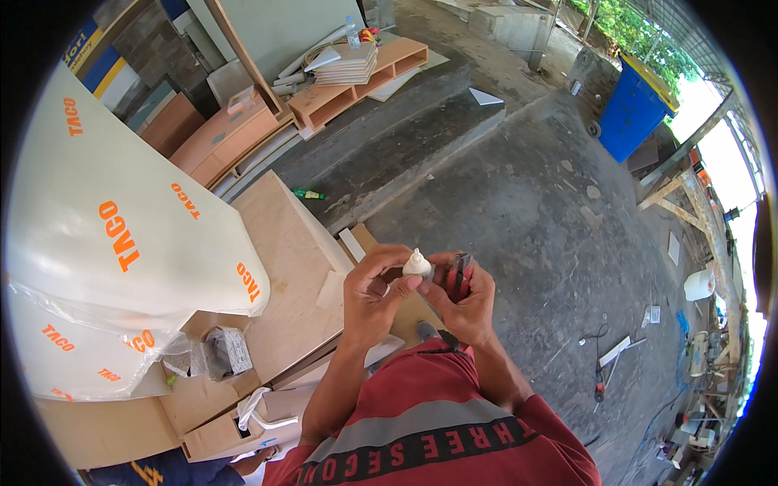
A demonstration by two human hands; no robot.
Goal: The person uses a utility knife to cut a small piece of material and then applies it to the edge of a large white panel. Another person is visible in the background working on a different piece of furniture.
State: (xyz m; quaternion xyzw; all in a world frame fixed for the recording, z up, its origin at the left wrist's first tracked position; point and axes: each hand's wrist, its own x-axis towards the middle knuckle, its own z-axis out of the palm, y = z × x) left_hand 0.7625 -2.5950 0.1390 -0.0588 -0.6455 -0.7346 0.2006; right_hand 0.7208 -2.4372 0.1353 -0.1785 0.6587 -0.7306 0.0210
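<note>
In front of my chest, a small white nozzle-tipped bottle points upward. My left hand is closed around it, with the thumb across its near side. Fingers of my right hand also meet the bottle from the other side. That same hand grips a pair of red-handled pliers with a dark metal head, held against the palm beside the bottle. Both thumbs almost touch below the nozzle. The bottle's lower body is hidden behind my fingers.
Left of me stands a wooden cabinet, with white printed sheeting draped beyond it. Concrete steps rise ahead, a green bottle near them. A blue bin stands far right. Another person's arm shows at lower left.
</note>
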